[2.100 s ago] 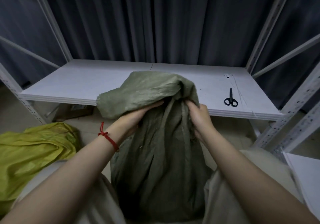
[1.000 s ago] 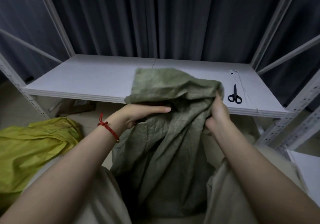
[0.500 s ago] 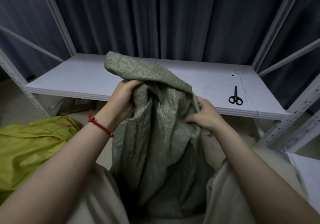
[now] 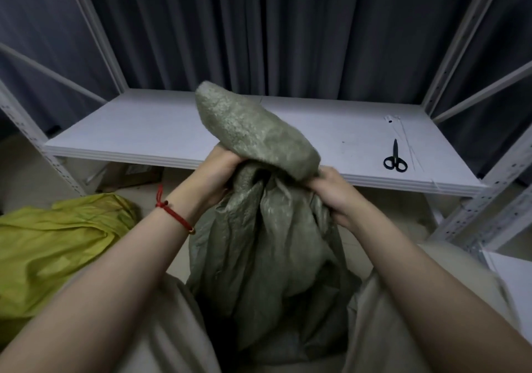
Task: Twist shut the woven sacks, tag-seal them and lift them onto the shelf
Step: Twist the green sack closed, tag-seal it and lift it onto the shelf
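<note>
Both — left hand, right hand — grip the green sack.

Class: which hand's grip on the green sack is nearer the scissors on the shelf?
Right. The right grip holds the green sack on the side facing the scissors; the left grip holds its far side.

Olive woven sack, neck apparently twisted
</note>
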